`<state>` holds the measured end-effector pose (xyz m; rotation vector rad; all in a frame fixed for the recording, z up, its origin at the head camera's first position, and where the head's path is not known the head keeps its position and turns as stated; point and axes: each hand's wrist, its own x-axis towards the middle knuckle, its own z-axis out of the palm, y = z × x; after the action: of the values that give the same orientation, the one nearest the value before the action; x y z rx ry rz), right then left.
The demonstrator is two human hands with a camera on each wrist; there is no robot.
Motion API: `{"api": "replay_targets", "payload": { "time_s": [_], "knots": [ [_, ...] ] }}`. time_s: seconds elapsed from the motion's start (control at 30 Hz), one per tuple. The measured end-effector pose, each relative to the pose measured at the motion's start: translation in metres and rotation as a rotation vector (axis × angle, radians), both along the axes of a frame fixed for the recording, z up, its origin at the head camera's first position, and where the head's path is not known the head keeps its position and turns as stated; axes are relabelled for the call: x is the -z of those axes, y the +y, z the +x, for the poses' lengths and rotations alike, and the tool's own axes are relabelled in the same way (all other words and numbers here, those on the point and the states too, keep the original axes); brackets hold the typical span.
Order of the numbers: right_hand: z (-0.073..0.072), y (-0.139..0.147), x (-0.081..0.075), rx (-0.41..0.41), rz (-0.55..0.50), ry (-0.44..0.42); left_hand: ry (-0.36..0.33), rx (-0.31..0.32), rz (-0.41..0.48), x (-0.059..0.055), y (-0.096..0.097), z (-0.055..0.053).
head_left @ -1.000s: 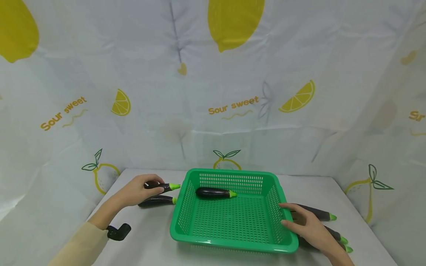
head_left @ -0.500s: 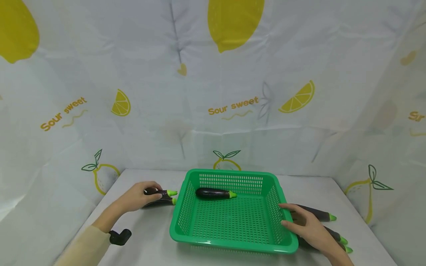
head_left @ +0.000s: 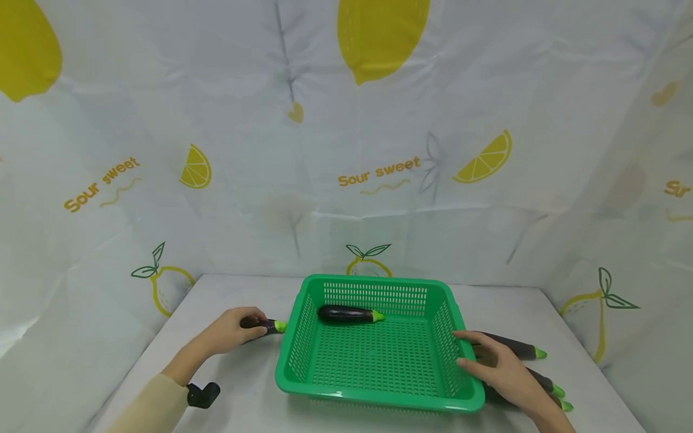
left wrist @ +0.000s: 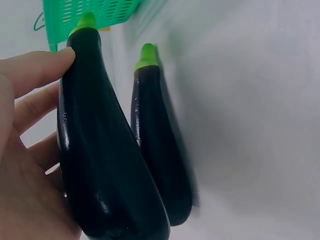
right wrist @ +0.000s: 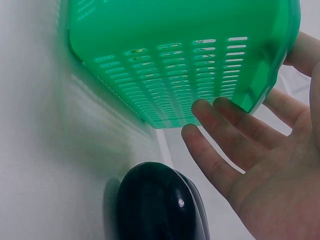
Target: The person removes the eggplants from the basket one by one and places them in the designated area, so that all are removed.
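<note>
My left hand grips a dark purple eggplant with a bright green stem end, just left of the green basket. Beside it on the table lies a second eggplant, seen in the left wrist view but hidden in the head view. My right hand holds the right rim of the green plastic basket, with several fingers along the outer wall. One eggplant lies inside near the basket's back wall. Under and beyond my right hand, more eggplants, among them a far one, lie on the table.
The white table ends against a hanging white cloth with lemon prints at the back and sides. The basket stands mid-table, its slotted walls rising between my hands. A black wrist-worn device sticks out from the left sleeve.
My left hand, with the eggplant, has moved down and nearer, so the held eggplant now covers the second one in the head view. The right hand and basket have stayed put.
</note>
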<state>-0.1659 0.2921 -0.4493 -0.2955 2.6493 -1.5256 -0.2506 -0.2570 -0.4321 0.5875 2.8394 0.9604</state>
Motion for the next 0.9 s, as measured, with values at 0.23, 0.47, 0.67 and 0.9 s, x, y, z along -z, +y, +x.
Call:
{"api": "replay_targets", "payload": {
  "time_s": [0.23,0.47,0.67,0.9],
  "knots": [
    [0.0,0.0,0.0,-0.01,-0.015,-0.001,-0.023,-0.022,-0.02,0.01,0.001,0.001],
    [0.0,0.001,0.001,-0.016,-0.019,0.009,-0.032,-0.067,-0.038,0.021,0.004,0.002],
    [0.0,0.001,0.001,-0.01,-0.008,0.022,-0.034,-0.107,-0.046,0.028,0.007,0.006],
    [0.0,0.001,0.001,-0.009,-0.011,0.013,0.011,-0.114,-0.098,0.034,0.01,0.006]
  ]
}}
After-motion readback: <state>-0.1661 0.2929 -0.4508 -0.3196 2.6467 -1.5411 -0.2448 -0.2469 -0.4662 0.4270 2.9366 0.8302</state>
